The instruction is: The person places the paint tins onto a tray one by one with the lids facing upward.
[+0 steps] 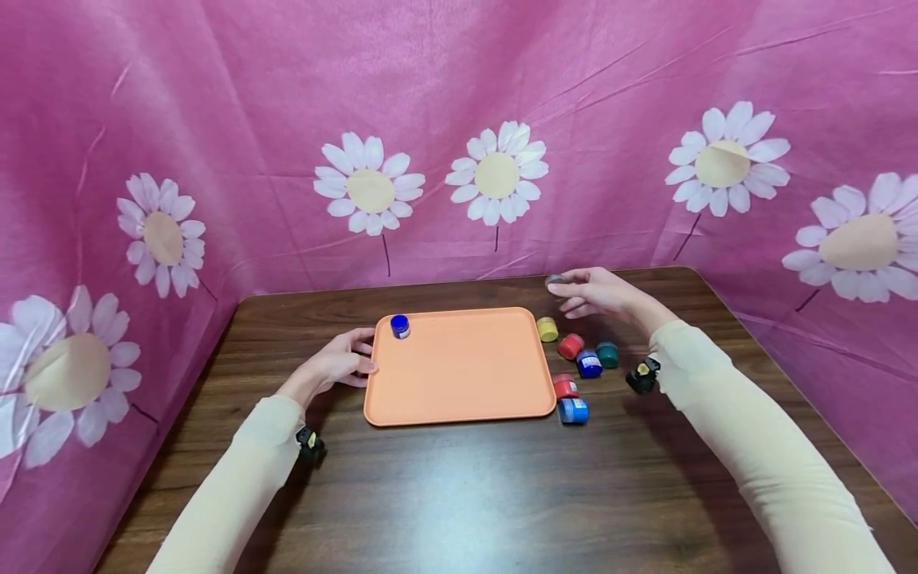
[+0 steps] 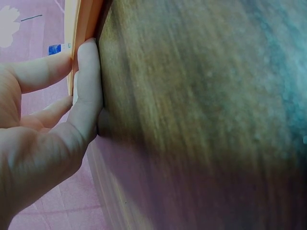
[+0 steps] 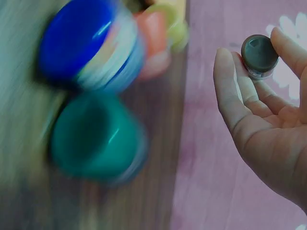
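Note:
My left hand (image 1: 339, 360) grips the left rim of an orange tray (image 1: 459, 375); in the left wrist view the fingers (image 2: 88, 72) reach round its edge. A small blue-lidded paint jar (image 1: 399, 326) stands in the tray's far left corner. My right hand (image 1: 598, 292) is raised past the tray's far right corner, pinching a small paint jar with a dark lid (image 3: 260, 53) between thumb and fingers. Nearest to that hand on the table are a yellow jar (image 1: 547, 329), a red jar (image 1: 570, 346) and a green jar (image 1: 606, 355).
A dark blue jar (image 1: 590, 363), another red jar (image 1: 566, 386) and a lighter blue jar (image 1: 574, 410) lie along the tray's right side. The wooden table (image 1: 459, 494) meets a pink flowered cloth (image 1: 445, 80) at the back and sides.

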Motion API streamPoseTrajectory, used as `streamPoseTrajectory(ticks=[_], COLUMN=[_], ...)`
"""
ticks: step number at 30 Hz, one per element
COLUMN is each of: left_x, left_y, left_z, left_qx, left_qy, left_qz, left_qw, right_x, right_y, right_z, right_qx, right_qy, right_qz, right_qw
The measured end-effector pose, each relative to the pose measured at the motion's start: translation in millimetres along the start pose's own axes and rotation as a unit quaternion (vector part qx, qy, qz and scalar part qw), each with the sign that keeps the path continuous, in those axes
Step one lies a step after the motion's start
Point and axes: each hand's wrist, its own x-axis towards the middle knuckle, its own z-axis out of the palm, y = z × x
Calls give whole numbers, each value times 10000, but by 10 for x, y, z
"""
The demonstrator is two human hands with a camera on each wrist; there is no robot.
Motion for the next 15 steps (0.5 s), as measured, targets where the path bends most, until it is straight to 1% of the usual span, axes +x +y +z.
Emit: streamPoseTrajectory(ticks=[4,8,11,15], left_x=[1,-24,-45,-54], left_y=[8,43,58,48], left_z=[2,14,24,24], left_qx=[-10,20,42,33], left_qy=[-12,26,48,40], left_qz=[-17,-56,-61,-62], left_qw=[10000,10000,10000,10000], right_x=[78,164,227,312], right_y=[-191,-337,-415,-498], right_z=[164,342,482,714], right_qx=[87,178,247,327], right_qy=[-184,-441,-624,-763], right_qz=[-57,-168,-278,-352], right_qw=[9998,9987,9974,9959])
